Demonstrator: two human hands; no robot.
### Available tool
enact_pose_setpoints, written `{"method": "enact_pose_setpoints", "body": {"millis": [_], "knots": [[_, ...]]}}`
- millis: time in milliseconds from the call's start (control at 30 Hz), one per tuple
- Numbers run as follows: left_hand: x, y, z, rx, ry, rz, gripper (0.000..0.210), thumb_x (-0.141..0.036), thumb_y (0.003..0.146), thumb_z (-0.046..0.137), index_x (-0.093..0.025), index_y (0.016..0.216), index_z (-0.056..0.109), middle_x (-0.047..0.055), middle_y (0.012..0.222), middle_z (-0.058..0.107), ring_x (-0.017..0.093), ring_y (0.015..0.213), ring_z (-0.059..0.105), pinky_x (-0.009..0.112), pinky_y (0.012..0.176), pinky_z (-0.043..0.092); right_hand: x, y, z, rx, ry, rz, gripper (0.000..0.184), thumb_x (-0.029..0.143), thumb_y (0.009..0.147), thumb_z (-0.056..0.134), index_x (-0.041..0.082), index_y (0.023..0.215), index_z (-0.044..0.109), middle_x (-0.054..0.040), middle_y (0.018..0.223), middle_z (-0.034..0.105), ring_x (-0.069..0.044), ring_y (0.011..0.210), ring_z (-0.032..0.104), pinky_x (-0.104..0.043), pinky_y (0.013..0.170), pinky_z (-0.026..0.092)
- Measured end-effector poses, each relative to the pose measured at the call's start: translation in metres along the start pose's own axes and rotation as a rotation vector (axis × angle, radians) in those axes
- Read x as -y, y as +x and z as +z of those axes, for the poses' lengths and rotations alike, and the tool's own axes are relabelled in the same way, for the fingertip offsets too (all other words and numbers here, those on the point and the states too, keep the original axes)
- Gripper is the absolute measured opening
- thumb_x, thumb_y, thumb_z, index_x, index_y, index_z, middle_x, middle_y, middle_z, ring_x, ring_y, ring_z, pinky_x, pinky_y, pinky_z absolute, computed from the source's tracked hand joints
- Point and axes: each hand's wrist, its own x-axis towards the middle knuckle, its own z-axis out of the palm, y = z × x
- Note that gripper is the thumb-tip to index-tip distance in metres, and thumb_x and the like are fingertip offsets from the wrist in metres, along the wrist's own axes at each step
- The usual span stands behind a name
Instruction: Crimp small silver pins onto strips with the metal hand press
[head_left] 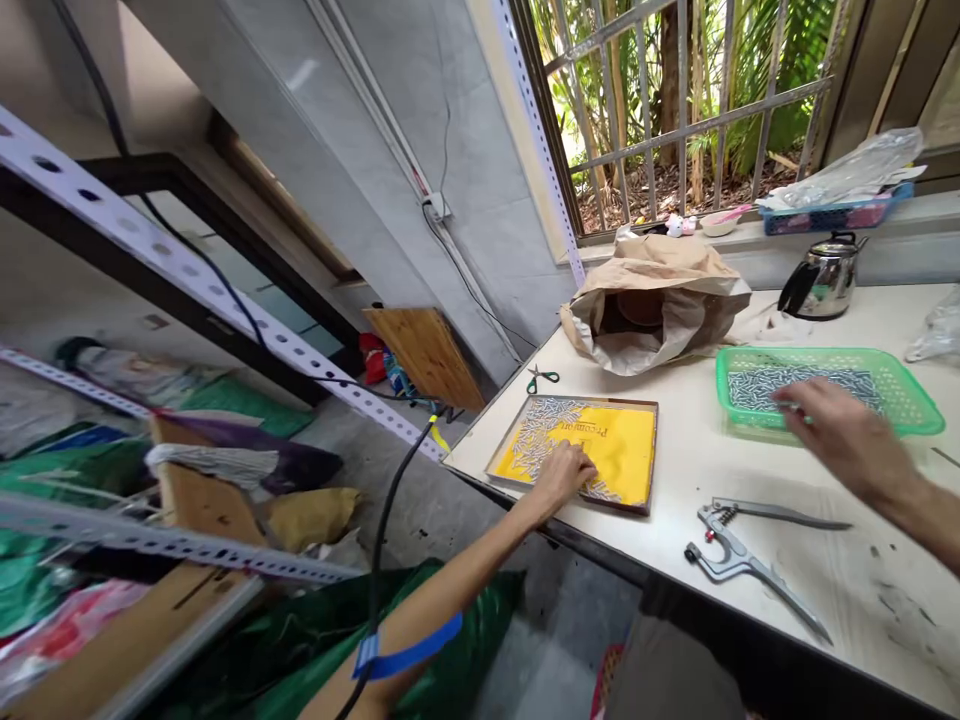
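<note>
My left hand (561, 474) rests over a shallow tray (655, 440) lined with a yellow sheet (626, 455) that bears printed lettering. Its fingers are curled down on the sheet beside many small silvery metal pieces (534, 432); what is between the fingertips is hidden. Above the near side of a green plastic basket (919, 405) is my right hand (847, 435), slightly blurred, thumb and fingers drawn together. Whatever they pinch is too small to name. Similar small metal pieces (750, 388) fill the basket's bottom. Grey hand pliers (739, 555) with long handles lie spread on the table, nearer me.
Small green-handled scissors (543, 380) lie behind the tray. A crumpled brown paper bag (652, 300) and a metal kettle (825, 278) stand at the back. A black cable (382, 530) runs along my left forearm, held by blue tape (409, 648). The table's left edge (480, 425) is close to the tray.
</note>
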Motion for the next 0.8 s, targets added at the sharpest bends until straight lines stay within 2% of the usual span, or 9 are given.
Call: {"method": "enact_pose_setpoints", "body": {"millis": [67, 133, 200, 300, 433, 500, 567, 700, 800], "knots": [[0.001, 0.001, 0.003, 0.109, 0.008, 0.073, 0.017, -0.021, 0.082, 0.059, -0.017, 0.074, 0.074, 0.006, 0.076, 0.065, 0.020, 0.084, 0.054, 0.026, 0.067, 0.041, -0.015, 0.003, -0.011, -0.056, -0.211, 0.036, 0.037, 0.032, 0.092, 0.022, 0.019, 0.101, 0.055, -0.0176, 0.094, 0.056, -0.032, 0.081, 0.055, -0.046, 0.067, 0.046], [-0.004, 0.000, 0.006, 0.136, 0.042, 0.134, 0.021, -0.021, 0.084, 0.055, -0.017, 0.075, 0.074, 0.007, 0.077, 0.065, 0.021, 0.086, 0.053, 0.026, 0.067, 0.040, -0.020, -0.006, -0.012, -0.049, -0.243, 0.021, 0.040, 0.035, 0.092, 0.022, 0.019, 0.108, 0.055, -0.0181, 0.098, 0.055, -0.034, 0.084, 0.055, -0.047, 0.068, 0.046], [-0.009, 0.000, 0.008, 0.129, 0.095, 0.186, 0.024, -0.019, 0.086, 0.052, -0.016, 0.075, 0.073, 0.009, 0.080, 0.064, 0.021, 0.086, 0.053, 0.028, 0.069, 0.041, -0.015, -0.025, -0.005, 0.021, -0.123, -0.017, 0.037, 0.036, 0.092, 0.027, 0.020, 0.108, 0.057, -0.0154, 0.097, 0.057, -0.030, 0.081, 0.057, -0.043, 0.066, 0.048], [-0.012, 0.003, 0.008, 0.131, 0.152, 0.239, 0.022, -0.017, 0.084, 0.052, -0.014, 0.072, 0.071, 0.011, 0.081, 0.064, 0.021, 0.084, 0.054, 0.030, 0.071, 0.043, 0.003, -0.067, 0.012, 0.187, 0.070, -0.044, 0.032, 0.037, 0.093, 0.032, 0.023, 0.096, 0.061, -0.0102, 0.089, 0.059, -0.023, 0.074, 0.060, -0.036, 0.062, 0.049], [-0.016, 0.004, 0.002, 0.131, 0.124, 0.186, 0.017, -0.010, 0.078, 0.056, -0.013, 0.070, 0.070, 0.011, 0.078, 0.066, 0.021, 0.084, 0.057, 0.030, 0.074, 0.045, 0.028, -0.119, 0.030, 0.388, 0.166, 0.015, 0.028, 0.036, 0.093, 0.037, 0.023, 0.082, 0.059, -0.0042, 0.077, 0.057, -0.017, 0.061, 0.059, -0.028, 0.052, 0.045], [-0.026, 0.002, -0.002, 0.057, -0.015, 0.125, 0.015, -0.011, 0.079, 0.057, -0.014, 0.074, 0.071, 0.009, 0.080, 0.068, 0.021, 0.084, 0.059, 0.029, 0.075, 0.045, 0.036, -0.134, 0.032, 0.430, 0.161, 0.047, 0.022, 0.033, 0.092, 0.040, 0.023, 0.081, 0.056, -0.0027, 0.076, 0.056, -0.015, 0.058, 0.058, -0.026, 0.050, 0.042], [-0.045, -0.003, -0.002, 0.001, -0.261, 0.066, 0.013, -0.016, 0.080, 0.059, -0.015, 0.079, 0.072, 0.007, 0.081, 0.070, 0.018, 0.079, 0.062, 0.027, 0.073, 0.047, 0.041, -0.140, 0.032, 0.448, 0.137, 0.065, 0.018, 0.027, 0.092, 0.040, 0.022, 0.079, 0.052, -0.0014, 0.075, 0.055, -0.014, 0.056, 0.056, -0.025, 0.050, 0.039], [-0.093, -0.021, 0.011, 0.086, -0.727, -0.006, 0.012, -0.022, 0.076, 0.064, -0.017, 0.081, 0.073, 0.004, 0.079, 0.072, 0.016, 0.071, 0.065, 0.024, 0.067, 0.049, 0.045, -0.140, 0.029, 0.391, 0.040, 0.020, 0.021, 0.012, 0.089, 0.038, 0.022, 0.072, 0.045, 0.0003, 0.069, 0.051, -0.014, 0.057, 0.054, -0.025, 0.051, 0.034], [-0.119, -0.034, 0.029, 0.134, -0.877, -0.057, 0.011, -0.023, 0.072, 0.067, -0.015, 0.076, 0.073, 0.004, 0.077, 0.073, 0.017, 0.071, 0.065, 0.024, 0.067, 0.049, 0.050, -0.139, 0.023, 0.299, -0.055, -0.073, 0.025, 0.002, 0.084, 0.037, 0.022, 0.071, 0.045, -0.0004, 0.066, 0.050, -0.015, 0.056, 0.051, -0.027, 0.051, 0.031]]}}
